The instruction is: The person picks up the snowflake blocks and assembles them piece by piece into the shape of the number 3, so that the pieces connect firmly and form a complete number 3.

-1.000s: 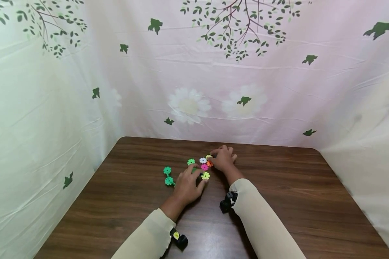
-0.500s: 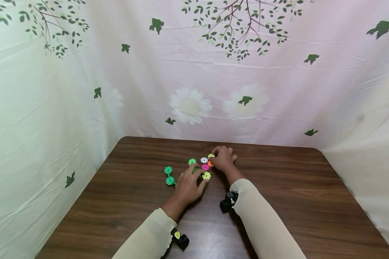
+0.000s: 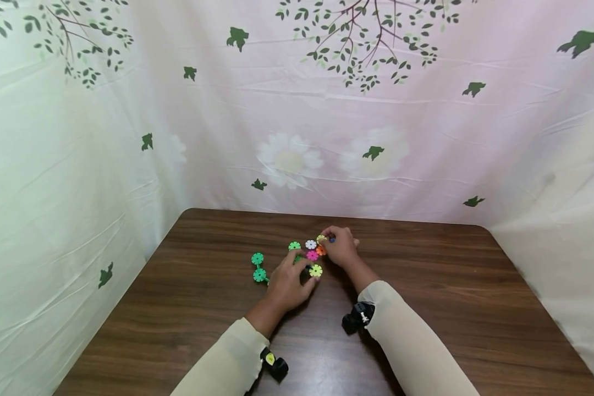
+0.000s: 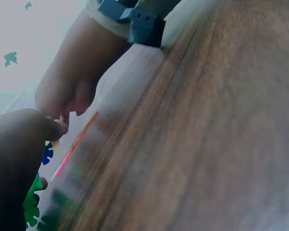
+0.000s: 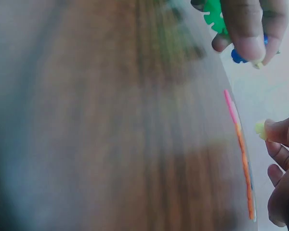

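Notched flower-shaped plastic discs lie around both hands. My left hand [image 3: 288,280] holds a joined piece of a green disc [image 5: 215,17], a blue disc [image 5: 238,56] and a yellow disc [image 3: 315,270]; its fingers hide part of it. My right hand [image 3: 341,247] pinches a pale yellow disc [image 5: 260,129] between thumb and finger. Close to the right fingers is a bit of blue [image 3: 332,240], mostly covered. Flat on the table between the hands lie an orange disc [image 3: 320,250], a pink disc [image 3: 312,255] and a white disc [image 3: 311,244].
Joined teal discs [image 3: 259,275] lie left of the left hand, and a light green disc [image 3: 294,247] beyond it. The brown wooden table [image 3: 450,308] ends at a printed cloth [image 3: 297,110]. Both wrists wear black cameras [image 3: 358,318].
My right wrist and forearm have shifted slightly right and nearer, and the blue bit by the right fingers has come into sight. The left hand stays almost still.
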